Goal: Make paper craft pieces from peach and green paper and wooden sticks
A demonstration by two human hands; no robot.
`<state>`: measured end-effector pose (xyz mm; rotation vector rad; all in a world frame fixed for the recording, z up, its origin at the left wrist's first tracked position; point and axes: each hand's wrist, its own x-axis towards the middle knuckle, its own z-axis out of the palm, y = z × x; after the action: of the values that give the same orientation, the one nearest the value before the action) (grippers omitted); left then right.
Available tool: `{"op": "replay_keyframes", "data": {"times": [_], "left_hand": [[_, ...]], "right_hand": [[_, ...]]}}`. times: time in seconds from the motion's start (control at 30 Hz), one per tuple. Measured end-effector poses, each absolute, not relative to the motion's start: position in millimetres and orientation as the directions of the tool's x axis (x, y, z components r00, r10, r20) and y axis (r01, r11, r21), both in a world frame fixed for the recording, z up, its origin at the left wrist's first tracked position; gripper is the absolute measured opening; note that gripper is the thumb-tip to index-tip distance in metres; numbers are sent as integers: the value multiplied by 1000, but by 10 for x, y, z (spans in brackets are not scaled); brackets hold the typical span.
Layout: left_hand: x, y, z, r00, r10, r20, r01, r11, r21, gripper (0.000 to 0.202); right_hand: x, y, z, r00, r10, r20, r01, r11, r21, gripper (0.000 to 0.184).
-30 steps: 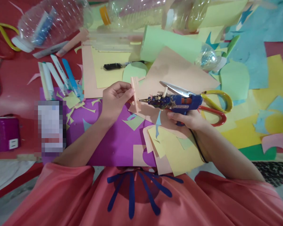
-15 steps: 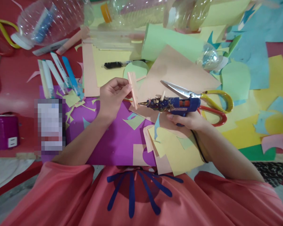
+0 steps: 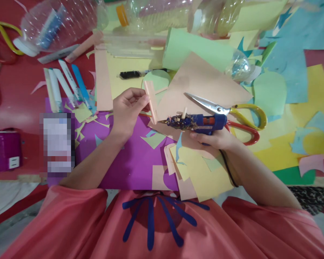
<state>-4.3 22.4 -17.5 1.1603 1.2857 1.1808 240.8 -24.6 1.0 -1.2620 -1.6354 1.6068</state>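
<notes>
1. The left hand (image 3: 129, 109) pinches a narrow peach paper strip, creased lengthwise (image 3: 151, 106), between thumb and fingers near its middle; the strip stands slightly tilted, in front of the person's chest.
2. The right hand (image 3: 218, 139) is wrapped around the handle of a blue plastic glue gun crusted with scraps near the front (image 3: 216, 122). Its pointed nozzle aims left at the strip's lower end, very close; whether they touch, I cannot tell.
3. A thin black cord (image 3: 229, 171) passes beside the right wrist.
4. Just beyond the glue gun lie metal scissors with one yellow and one red handle (image 3: 219, 109), blades parted, partly over a large peach paper sheet (image 3: 202, 73).
5. Nearer the body, overlapping pale yellow paper pieces (image 3: 209, 176) lie beside a broad purple sheet (image 3: 135, 162), which extends beneath the left forearm.
6. Past the left hand are a rounded pale green paper piece (image 3: 157, 80) and a black pen (image 3: 131, 74).
7. Behind these, a clear bottle wrapped in light green paper (image 3: 197, 48) lies on its side, near an orange-capped clear plastic bottle (image 3: 156, 16).
8. To the left, white and blue markers (image 3: 64, 85) lie above a pixelated, dark-edged rectangular device (image 3: 58, 144); a purple box (image 3: 5, 151) sits farther left on the red tabletop (image 3: 18, 93).
9. On the far right, bright yellow paper (image 3: 286, 149) and light blue paper (image 3: 294, 75) overlap.
</notes>
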Motion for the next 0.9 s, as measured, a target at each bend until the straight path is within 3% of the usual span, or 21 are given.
{"op": "replay_keyframes", "data": {"times": [0.3,0.7,0.9], "left_hand": [[-66,227,-189,-49,996,-71,19,72,997,23],[-25,192,-146,-47,995,-89,10,90,996,15],[-31,181,-143,-16,999,-33,9,33,999,19]], "right_hand": [[2394,-241,31,-445,863,-240,245,-141,-959,33],[2408,-244,13,-433,878,-204,239,-107,-965,24],[2379,-231,65,-441,869,-226,248,-124,-961,25]]}}
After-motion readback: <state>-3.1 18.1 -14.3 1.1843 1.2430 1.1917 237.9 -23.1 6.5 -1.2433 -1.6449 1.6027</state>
